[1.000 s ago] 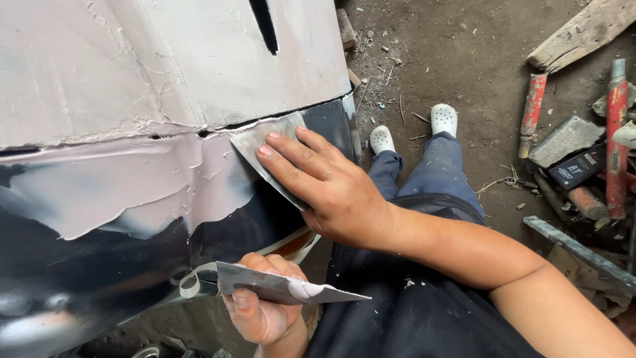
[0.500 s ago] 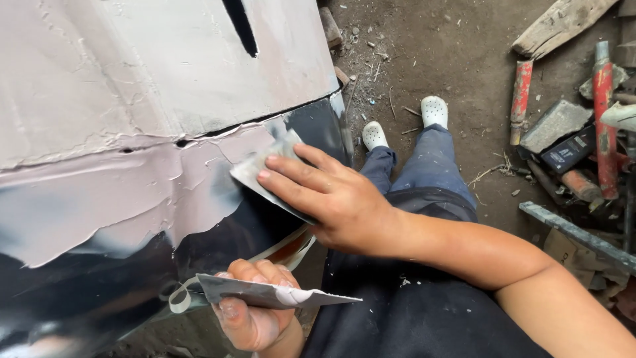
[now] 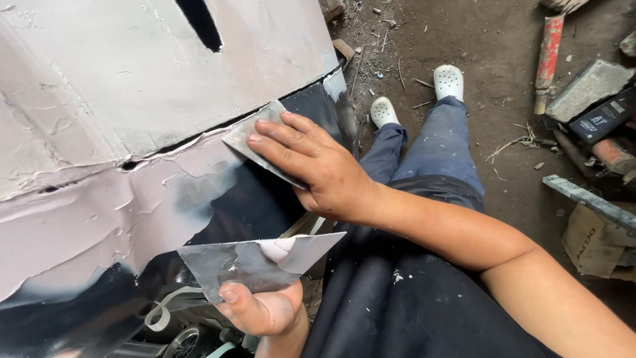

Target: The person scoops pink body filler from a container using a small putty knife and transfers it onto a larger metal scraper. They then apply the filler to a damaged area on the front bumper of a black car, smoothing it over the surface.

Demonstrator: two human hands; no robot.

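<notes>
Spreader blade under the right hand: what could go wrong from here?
1. The right hand presses the metal spreader at the dark seam; its corner could gouge the wet pale filler.
2. The left hand holds the metal sheet tilted; the filler dab might slide off.
</notes>
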